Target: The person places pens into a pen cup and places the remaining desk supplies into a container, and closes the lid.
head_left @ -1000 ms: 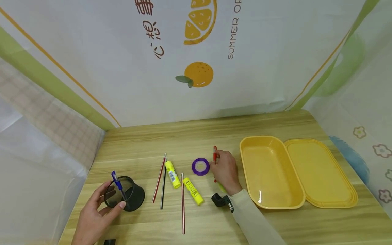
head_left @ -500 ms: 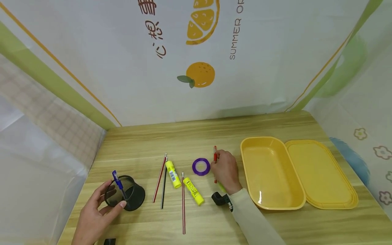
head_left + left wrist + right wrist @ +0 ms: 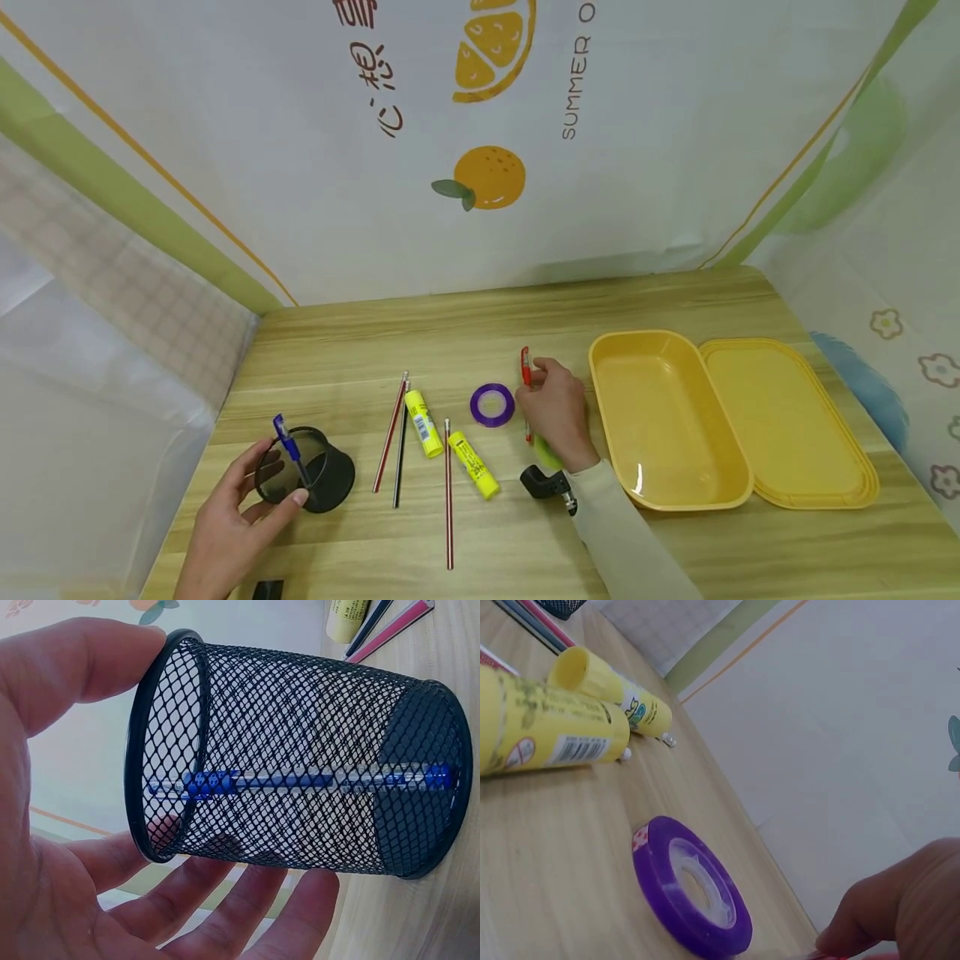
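Observation:
A black mesh pen holder (image 3: 327,479) stands at the left with a blue pen (image 3: 287,437) inside it. My left hand (image 3: 232,521) holds it near the rim, thumb on one side and fingers on the other. In the left wrist view, the blue pen (image 3: 277,781) shows through the mesh. My right hand (image 3: 555,411) pinches a red pen (image 3: 526,367) between thumb and fingers, left of the yellow box. In the right wrist view only a sliver of the red pen shows at the bottom edge. A purple tape roll (image 3: 492,406) lies just left of that hand.
Two yellow glue sticks (image 3: 423,423) and several pencils (image 3: 449,500) lie between the hands. An open yellow box (image 3: 667,417) stands at the right beside its lid (image 3: 802,425). A yellow-green thing (image 3: 547,456) is partly hidden under the right wrist.
The red pen's top end has shifted slightly up the view in my right hand, and more of the yellow-green thing shows. The left hand and pen holder have stayed put.

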Demonstrator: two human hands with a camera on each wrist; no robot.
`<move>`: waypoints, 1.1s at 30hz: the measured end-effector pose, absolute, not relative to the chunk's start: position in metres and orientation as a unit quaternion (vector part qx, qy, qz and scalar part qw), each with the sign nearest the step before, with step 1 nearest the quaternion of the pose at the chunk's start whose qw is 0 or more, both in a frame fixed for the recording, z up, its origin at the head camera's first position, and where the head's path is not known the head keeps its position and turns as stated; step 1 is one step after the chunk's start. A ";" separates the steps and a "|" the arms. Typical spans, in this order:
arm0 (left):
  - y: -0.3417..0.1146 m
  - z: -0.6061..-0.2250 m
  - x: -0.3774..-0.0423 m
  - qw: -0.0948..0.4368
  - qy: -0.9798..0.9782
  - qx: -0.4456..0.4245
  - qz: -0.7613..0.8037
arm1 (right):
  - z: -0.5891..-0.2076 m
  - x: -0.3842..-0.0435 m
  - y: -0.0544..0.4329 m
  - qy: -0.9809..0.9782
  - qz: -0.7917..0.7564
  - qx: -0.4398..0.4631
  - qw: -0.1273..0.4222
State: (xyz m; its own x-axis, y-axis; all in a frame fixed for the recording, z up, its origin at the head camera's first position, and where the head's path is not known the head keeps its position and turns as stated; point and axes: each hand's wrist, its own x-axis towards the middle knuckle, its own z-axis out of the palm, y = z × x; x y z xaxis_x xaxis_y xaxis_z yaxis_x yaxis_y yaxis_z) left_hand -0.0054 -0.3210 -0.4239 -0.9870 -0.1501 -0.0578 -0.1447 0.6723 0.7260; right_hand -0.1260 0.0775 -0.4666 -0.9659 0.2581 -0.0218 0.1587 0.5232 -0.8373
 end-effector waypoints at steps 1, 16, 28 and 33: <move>-0.321 -0.424 -0.005 0.004 -0.915 0.081 -0.396 | -0.466 -0.126 0.077 -0.867 0.481 -0.119 0.053; -0.320 -0.423 -0.006 0.011 -0.911 0.076 -0.405 | -0.445 -0.115 0.063 -0.834 0.540 -0.098 0.060; -0.319 -0.422 -0.008 0.009 -0.909 0.086 -0.409 | -0.430 -0.106 0.048 -0.796 0.599 -0.035 0.081; -0.320 -0.424 -0.007 0.012 -0.908 0.084 -0.410 | -0.426 -0.100 0.040 -0.777 0.624 -0.014 0.075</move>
State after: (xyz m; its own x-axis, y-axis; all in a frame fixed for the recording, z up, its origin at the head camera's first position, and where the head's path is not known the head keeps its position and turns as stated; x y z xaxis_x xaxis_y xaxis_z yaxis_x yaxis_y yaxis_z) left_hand -0.0068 -0.3197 -0.4235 -0.9856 -0.1627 -0.0465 -0.1424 0.6492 0.7472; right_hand -0.1001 0.0404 -0.4257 -0.9884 0.1156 0.0985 -0.0712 0.2197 -0.9730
